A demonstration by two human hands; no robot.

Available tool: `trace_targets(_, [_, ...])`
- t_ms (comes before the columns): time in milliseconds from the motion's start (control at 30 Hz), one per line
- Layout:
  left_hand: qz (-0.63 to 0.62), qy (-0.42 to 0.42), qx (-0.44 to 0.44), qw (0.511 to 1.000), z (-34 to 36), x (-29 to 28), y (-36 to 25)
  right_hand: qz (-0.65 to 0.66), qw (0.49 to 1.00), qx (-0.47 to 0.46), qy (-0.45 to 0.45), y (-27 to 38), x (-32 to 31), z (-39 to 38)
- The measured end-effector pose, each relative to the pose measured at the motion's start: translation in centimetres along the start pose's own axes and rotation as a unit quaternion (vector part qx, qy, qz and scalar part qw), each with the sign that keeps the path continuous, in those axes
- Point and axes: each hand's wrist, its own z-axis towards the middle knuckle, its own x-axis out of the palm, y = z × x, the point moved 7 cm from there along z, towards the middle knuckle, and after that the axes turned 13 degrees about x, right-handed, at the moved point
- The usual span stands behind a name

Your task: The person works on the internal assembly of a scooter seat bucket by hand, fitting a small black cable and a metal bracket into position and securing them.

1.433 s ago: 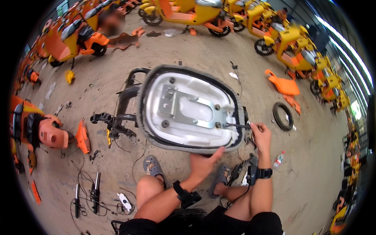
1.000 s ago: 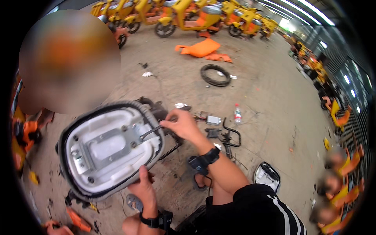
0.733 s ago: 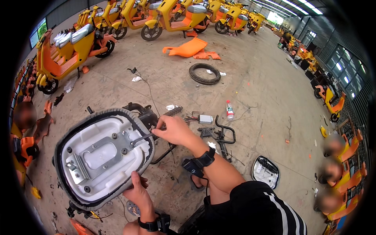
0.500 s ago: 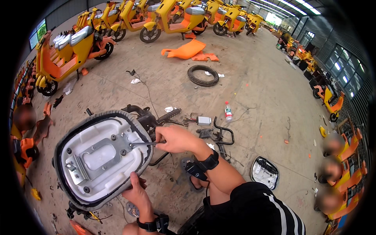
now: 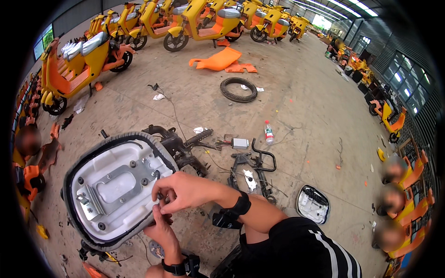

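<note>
An upturned scooter seat point(image 5: 153, 211) with a grey padded rim shows its white plastic underside. Bolted on it is a metal bracket plate point(image 5: 134, 187) with a raised metal latch, several nuts and black rubber stoppers around. At the seat's near right edge my left hand point(image 5: 163, 231) is closed on the rim, thumb up, other fingers partly hidden. Bent over that same edge, my right hand point(image 5: 185, 192) is closed around a dark metal wrench point(image 5: 157, 174), mostly hidden by the fingers. A small dark piece point(image 5: 160, 196) shows at its fingertips, right by the left thumb; its kind is unclear.
Behind the seat lies a black scooter frame point(image 5: 178, 146). Rightward are a silver controller box point(image 5: 240, 143), a bottle point(image 5: 269, 133), a black metal rack point(image 5: 265, 160) and another upturned seat point(image 5: 314, 204). Farther off lie a tyre point(image 5: 238, 89) and orange panels point(image 5: 218, 59), before rows of yellow scooters point(image 5: 204, 25).
My right hand has come down and left with the wrench, off the bracket's right-hand nut and in to my left thumb. My left hand keeps its place on the seat rim.
</note>
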Motion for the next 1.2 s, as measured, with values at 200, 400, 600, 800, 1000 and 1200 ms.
trace_targets(200, [-0.017, -0.010, 0.005, 1.000, -0.4, 0.8, -1.6, 0.000, 0.979, -0.077, -0.186, 1.0, -2.7, -0.3])
trace_targets(400, [-0.007, -0.007, 0.005, 1.000, -0.2, 0.6, -1.3, 0.102, 0.904, -0.134, -0.393, -0.4, -5.8, -1.7])
trace_targets(600, [0.009, -0.008, -0.005, 1.000, -0.3, 0.5, -1.1, 0.226, 0.893, -0.086, -0.381, -3.1, -6.9, -0.9])
trace_targets(800, [0.009, -0.008, -0.005, 1.000, -0.3, 0.5, -0.9, 0.194, 0.904, -0.086, -0.371, -2.8, -6.5, -0.7])
trace_targets(1000, [0.007, -0.010, 0.003, 1.000, -0.3, 0.3, -0.6, 0.156, 0.924, -0.077, -0.341, -3.0, -6.1, -0.4])
trace_targets(1200, [0.008, -0.010, 0.006, 1.000, 0.0, 0.4, -0.8, 0.016, 0.931, -0.017, -0.365, -3.2, -6.5, 0.1])
